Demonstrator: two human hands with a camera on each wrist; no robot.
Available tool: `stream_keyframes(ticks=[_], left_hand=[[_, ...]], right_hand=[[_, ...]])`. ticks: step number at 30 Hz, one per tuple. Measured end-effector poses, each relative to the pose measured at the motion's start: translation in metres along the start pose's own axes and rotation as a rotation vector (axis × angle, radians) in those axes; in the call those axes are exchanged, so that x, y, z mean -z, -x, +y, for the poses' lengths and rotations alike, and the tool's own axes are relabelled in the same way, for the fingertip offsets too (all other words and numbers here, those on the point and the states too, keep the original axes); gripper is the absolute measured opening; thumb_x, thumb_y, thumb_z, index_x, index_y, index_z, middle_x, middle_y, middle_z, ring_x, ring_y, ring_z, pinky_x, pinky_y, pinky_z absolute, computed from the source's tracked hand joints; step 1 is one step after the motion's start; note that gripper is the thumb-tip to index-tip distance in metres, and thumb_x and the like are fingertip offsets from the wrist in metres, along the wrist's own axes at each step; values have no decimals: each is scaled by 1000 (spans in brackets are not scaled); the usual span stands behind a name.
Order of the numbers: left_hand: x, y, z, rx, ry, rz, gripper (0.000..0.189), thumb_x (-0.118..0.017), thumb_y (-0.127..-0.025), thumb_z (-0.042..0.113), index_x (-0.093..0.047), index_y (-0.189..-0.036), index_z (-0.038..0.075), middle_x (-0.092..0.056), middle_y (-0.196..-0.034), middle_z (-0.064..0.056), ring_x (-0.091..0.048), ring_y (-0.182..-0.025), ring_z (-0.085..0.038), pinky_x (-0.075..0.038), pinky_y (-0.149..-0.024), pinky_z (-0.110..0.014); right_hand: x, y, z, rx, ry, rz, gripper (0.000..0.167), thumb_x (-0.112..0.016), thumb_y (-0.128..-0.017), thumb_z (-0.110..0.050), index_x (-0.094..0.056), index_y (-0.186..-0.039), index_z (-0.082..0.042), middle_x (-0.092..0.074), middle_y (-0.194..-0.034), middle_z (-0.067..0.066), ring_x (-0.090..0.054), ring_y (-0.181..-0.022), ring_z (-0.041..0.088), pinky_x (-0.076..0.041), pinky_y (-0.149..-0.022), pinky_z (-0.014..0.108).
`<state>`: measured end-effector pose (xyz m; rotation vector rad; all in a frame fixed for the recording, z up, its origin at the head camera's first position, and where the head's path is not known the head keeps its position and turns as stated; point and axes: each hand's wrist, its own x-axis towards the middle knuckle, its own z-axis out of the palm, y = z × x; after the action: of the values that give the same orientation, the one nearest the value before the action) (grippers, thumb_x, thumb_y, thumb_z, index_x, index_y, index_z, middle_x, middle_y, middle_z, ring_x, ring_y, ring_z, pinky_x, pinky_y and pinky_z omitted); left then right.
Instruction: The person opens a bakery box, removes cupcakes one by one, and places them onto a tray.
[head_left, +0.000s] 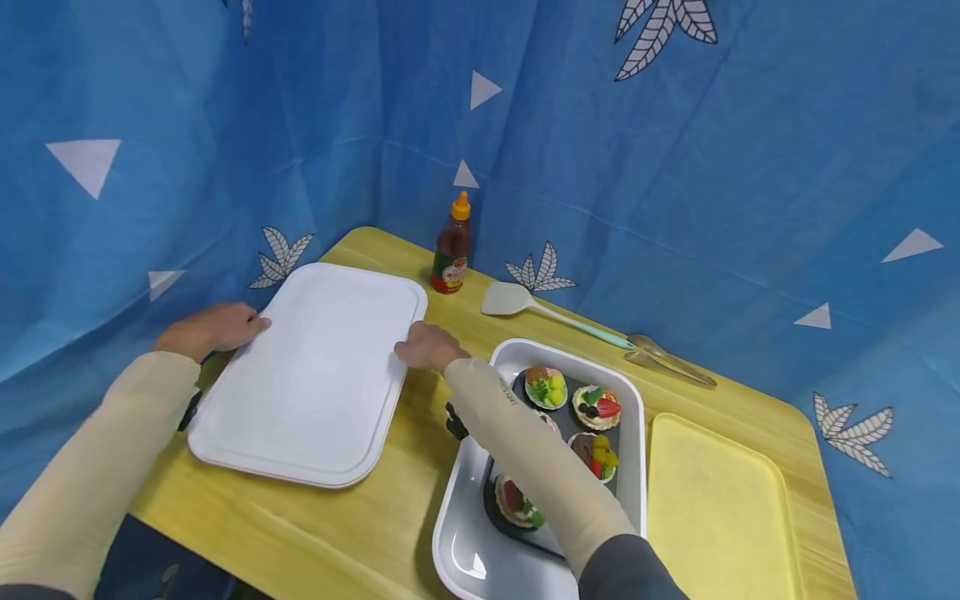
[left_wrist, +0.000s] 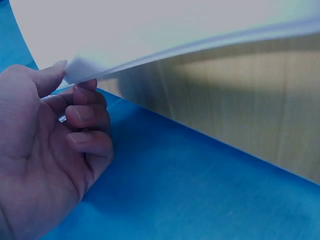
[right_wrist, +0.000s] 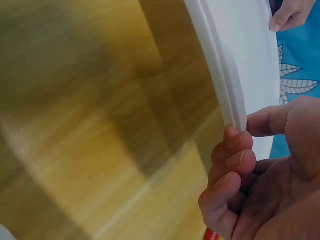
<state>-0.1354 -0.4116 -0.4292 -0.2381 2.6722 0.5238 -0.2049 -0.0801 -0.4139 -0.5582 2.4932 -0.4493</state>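
Both hands pinch a white rectangular lid (head_left: 307,367) by its opposite long edges, over the left part of the table. My left hand (head_left: 213,327) is at the left edge; the left wrist view shows its thumb on top and curled fingers (left_wrist: 87,115) underneath. At the right edge is my right hand (head_left: 431,346), with thumb and fingertips (right_wrist: 240,142) on the rim in the right wrist view. Below that forearm stands a deep white tray (head_left: 468,508) holding small food-topped tarts (head_left: 596,407) on a dark plate; the sleeve hides some of them.
A sauce bottle (head_left: 452,250) with a yellow cap stands behind the lid. Along the back edge lie a pale spatula (head_left: 506,298) and metal tongs (head_left: 675,364). To the right is a yellow tray (head_left: 720,500). Blue curtain (head_left: 570,150) hangs close behind the wooden table (head_left: 285,533).
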Motion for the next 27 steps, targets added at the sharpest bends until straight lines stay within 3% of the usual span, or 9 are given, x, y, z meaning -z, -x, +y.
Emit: stream_keyframes(ticks=[7,10,14,27], left_hand=[[-1,-9,-8,-15,-22,-15,58,-38,-105,33,-45,-127,-20,-55,-115,-36,-56,-95,-42,-49,-82,-55],[-4,-13,-7,-2,-23,-26,60,-39,-105,35,-45,-130,-19,-53,-118,-37,-55,-98,-44,-48,-84,-58],[-9,-18,0,10,-23,-36,60,-40,-105,37,-45,-131,-17,-55,-114,-33,-54,-96,-42,-48,-82,-56],[-12,-32,15,29,-78,-47,53,-45,-105,30,-47,-127,-18,-55,-95,-23,-55,-87,-38,-48,-76,-49]], right_hand=[[-11,-2,-2,-27,-37,-8,37,-44,-101,-38,-55,-118,-7,-55,-100,6,-52,-88,22,-40,-72,33],[-18,-7,2,-71,-69,-34,36,-44,-101,-38,-55,-116,-7,-54,-92,6,-50,-75,20,-39,-64,32],[-25,-14,11,-142,-136,-53,30,-46,-101,-35,-56,-104,-7,-50,-73,5,-41,-54,19,-35,-53,31],[-37,-16,21,-187,-190,-57,29,-46,-97,-28,-53,-78,-8,-46,-55,2,-39,-45,17,-32,-48,30]])
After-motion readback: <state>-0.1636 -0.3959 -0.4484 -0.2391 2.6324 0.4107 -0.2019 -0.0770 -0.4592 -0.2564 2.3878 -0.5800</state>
